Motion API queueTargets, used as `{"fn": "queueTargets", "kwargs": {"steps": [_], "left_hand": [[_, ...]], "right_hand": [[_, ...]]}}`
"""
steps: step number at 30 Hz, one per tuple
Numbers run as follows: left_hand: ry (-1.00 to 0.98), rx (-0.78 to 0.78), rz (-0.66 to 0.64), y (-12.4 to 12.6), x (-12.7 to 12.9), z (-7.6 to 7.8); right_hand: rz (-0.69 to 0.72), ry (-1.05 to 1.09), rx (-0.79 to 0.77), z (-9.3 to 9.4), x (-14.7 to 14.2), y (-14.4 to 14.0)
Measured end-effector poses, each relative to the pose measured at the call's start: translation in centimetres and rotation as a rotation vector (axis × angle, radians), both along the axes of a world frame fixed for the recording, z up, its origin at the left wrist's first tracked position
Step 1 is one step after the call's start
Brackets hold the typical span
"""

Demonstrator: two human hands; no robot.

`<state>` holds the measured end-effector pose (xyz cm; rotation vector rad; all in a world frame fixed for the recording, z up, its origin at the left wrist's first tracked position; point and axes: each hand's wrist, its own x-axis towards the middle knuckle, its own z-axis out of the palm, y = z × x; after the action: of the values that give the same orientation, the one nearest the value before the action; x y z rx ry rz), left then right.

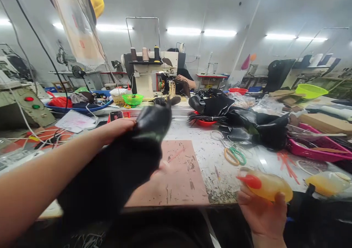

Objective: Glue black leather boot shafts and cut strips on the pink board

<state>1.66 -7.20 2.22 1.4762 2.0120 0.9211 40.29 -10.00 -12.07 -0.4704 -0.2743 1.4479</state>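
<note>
The left hand [117, 128] reaches in from the lower left, forearm stretched across the desk [209, 160], its grip closed around a black leather piece [132, 156], blurred, glossy and crumpled, held above the pink cutting mat [181, 178]. Scissors [233, 154] lie farther right. At the desk's near edge, the right hand [262, 215] wraps its fingers around a yellowish squeeze bottle [268, 187] with a red cap.

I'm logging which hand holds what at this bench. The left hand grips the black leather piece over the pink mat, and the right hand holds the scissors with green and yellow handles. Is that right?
Not quite. In the head view the right hand holds a yellowish squeeze bottle with a red cap, not the scissors, which lie untouched on the table. The left hand does grip the black leather piece over the pink mat.
</note>
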Motion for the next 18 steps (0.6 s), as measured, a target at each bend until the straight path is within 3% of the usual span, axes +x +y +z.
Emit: {"fn": "queueTargets", "kwargs": {"steps": [2,4,8,10,15,18], "left_hand": [[0.148,-0.160,-0.159,1.6,1.1,-0.9],[0.300,-0.268,-0.288,3.1,2.8,-2.9],[0.567,-0.306,-0.430,5.0,5.0,-6.5],[0.664,-0.292,-0.463,5.8,4.8,-6.7],[0.789,-0.301,-0.467,7.9,3.5,-4.3],[0.774,-0.290,-0.410,8.3,4.5,-4.8]], "right_hand": [[0.002,0.005,0.003,-0.3,-0.2,0.2],[0.044,-0.015,0.022,-0.8,-0.6,0.5],[0.104,-0.044,0.061,-1.4,-1.6,0.9],[0.101,-0.043,0.045,-1.4,-1.9,0.9],[0.099,0.005,-0.059,-1.6,-2.3,1.2],[0.126,0.023,-0.078,-2.1,-2.8,1.6]]}}
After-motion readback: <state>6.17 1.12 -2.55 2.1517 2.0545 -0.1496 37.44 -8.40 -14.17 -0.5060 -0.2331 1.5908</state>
